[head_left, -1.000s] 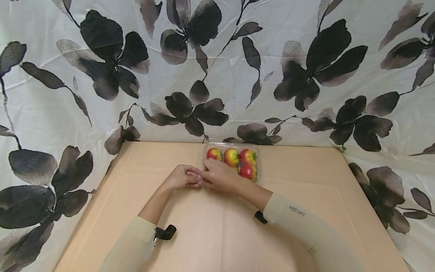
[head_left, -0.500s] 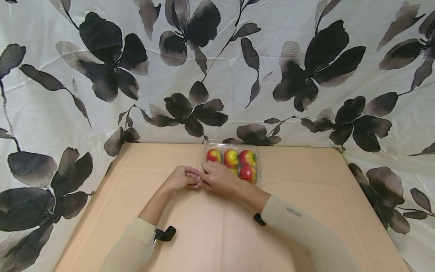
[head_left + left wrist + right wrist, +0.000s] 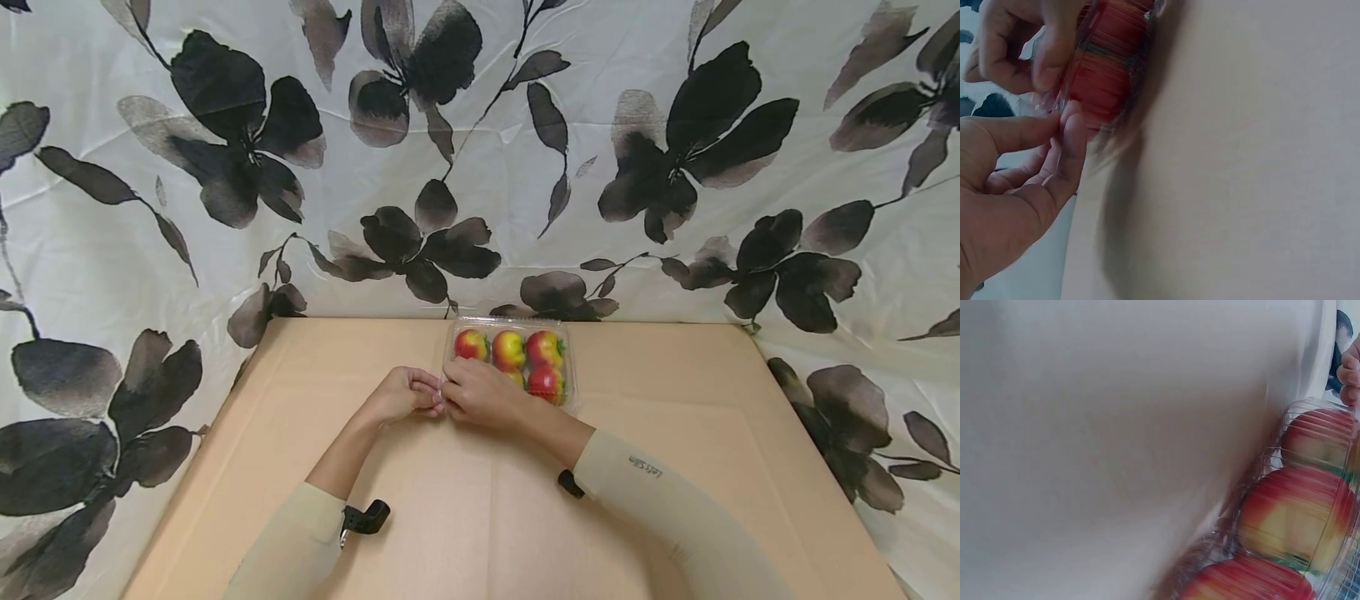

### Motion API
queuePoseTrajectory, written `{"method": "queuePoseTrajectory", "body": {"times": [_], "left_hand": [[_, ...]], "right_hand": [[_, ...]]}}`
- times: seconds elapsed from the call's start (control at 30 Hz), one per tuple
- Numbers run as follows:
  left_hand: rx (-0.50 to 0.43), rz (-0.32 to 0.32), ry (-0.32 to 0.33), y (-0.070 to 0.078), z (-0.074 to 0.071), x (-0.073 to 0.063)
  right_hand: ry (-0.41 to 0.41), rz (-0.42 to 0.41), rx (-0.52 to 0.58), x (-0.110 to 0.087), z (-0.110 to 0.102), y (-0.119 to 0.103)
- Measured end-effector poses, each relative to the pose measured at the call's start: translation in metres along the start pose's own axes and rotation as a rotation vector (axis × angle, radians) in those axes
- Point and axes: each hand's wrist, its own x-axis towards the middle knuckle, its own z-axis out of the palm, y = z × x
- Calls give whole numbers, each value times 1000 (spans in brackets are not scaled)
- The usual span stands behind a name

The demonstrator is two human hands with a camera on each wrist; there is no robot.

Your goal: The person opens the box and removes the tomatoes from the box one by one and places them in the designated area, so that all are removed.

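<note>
Plastic box [image 3: 572, 371], clear and ribbed, stands near the far edge of the table [image 3: 750, 433]. At its left rim, by the near corner, the left hand [image 3: 401, 395] pinches the plastic between thumb and forefinger; just beside, the right hand [image 3: 486, 392] curls over and grips the same rim, its fingertips partly hidden. Further right, red-and-yellow fruits [image 3: 509, 350] show inside, some covered by that hand. The box looks thin, light and springy, probably slick, and could crack if wrenched; the fruits should bring the weight and may bruise. The rim suits a pinch, while lifting would want support beneath both ends.
</note>
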Motion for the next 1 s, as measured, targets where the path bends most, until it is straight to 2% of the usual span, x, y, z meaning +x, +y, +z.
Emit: {"method": "queuePoseTrajectory", "body": {"times": [0.13, 0.37, 0.67, 1.0], "left_hand": [[14, 13, 3, -1, 0, -3], [29, 1, 10, 1, -1, -5], [47, 13, 5, 4, -1, -5], [65, 9, -1, 4, -2, -7]], "right_hand": [[14, 11, 17, 0, 2, -1], [-6, 56, 59, 0, -1, -2], [-7, 49, 84, -3, -13, 0], [-99, 60, 110, -10, -26, -3]]}}
